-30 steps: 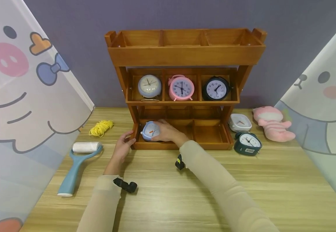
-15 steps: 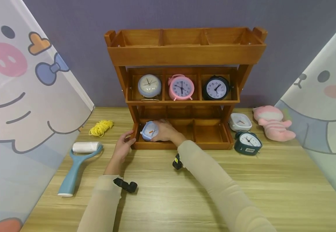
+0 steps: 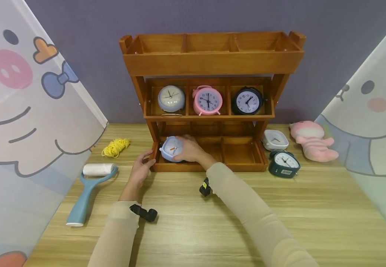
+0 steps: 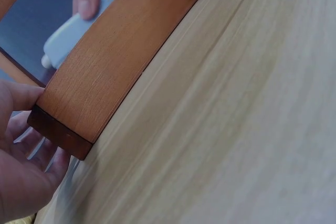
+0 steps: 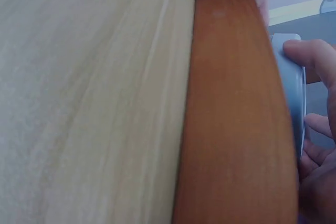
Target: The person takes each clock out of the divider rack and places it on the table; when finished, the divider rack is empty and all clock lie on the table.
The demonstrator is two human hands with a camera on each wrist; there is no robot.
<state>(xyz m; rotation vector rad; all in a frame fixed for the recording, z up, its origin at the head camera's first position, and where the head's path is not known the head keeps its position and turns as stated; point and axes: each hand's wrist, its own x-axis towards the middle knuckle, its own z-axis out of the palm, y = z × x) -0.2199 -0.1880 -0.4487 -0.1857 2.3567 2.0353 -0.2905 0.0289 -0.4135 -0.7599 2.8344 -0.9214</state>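
A light blue alarm clock [image 3: 171, 149] is in the lower left compartment of the wooden shelf [image 3: 209, 167]. My right hand [image 3: 192, 150] grips it by its right side; the thumb lies on the clock's edge in the right wrist view, and part of the clock is hidden by the hand. With thumb and fingers about the shelf's lower left front corner, my left hand [image 3: 141, 168] holds the wood, as the left wrist view also shows.
The middle tier holds a grey-blue clock [image 3: 171, 99], a pink clock [image 3: 208, 101] and a black clock [image 3: 247, 101]. Right of the shelf are a white clock [image 3: 275, 139], a dark green clock [image 3: 284, 163] and a plush toy [image 3: 313, 141]. Yellow cord [image 3: 116, 148] and a lint roller [image 3: 86, 193] lie left.
The blue clock has shifted slightly up and left in my right hand and turned a little. My left hand has stayed at the shelf's corner.
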